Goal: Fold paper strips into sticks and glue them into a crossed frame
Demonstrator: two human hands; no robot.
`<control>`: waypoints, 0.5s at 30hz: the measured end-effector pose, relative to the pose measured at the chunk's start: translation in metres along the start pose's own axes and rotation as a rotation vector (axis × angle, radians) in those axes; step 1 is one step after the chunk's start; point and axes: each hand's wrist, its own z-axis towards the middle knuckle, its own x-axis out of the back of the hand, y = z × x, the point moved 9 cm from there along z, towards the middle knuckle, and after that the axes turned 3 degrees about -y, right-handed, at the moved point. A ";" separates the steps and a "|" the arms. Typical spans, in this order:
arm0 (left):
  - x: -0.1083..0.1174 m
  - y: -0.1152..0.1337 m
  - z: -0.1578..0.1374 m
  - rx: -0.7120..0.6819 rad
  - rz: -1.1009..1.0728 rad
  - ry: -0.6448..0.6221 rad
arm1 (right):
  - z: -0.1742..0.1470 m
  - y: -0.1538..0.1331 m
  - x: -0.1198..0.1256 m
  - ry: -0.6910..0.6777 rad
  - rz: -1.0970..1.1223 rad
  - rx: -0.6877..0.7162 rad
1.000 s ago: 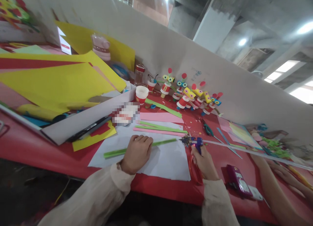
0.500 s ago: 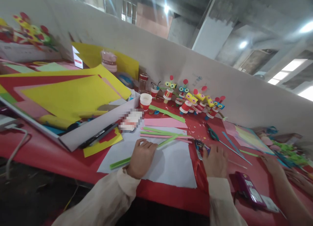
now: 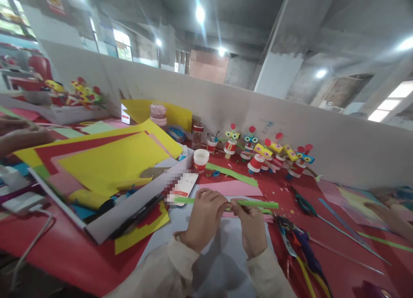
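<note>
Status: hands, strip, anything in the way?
Left hand, right hand both on green strip; ends showing either side. Glue gun lies right, apart from hands.

Pink bottle (image 3: 158,114), jar (image 3: 197,137), white charger (image 3: 26,202)

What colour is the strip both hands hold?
The strip is bright green, clearest in the head view.

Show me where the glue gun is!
In the head view, the purple glue gun lies on the red table, right of the right hand, beside the yellow-handled tool.
</note>
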 end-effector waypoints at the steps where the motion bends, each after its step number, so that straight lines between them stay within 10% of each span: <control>1: 0.000 -0.001 0.004 -0.025 0.018 0.012 | 0.002 0.003 0.007 0.042 0.029 -0.008; 15: 0.022 -0.024 0.013 -0.159 0.230 0.163 | 0.003 -0.014 0.086 0.384 0.291 0.157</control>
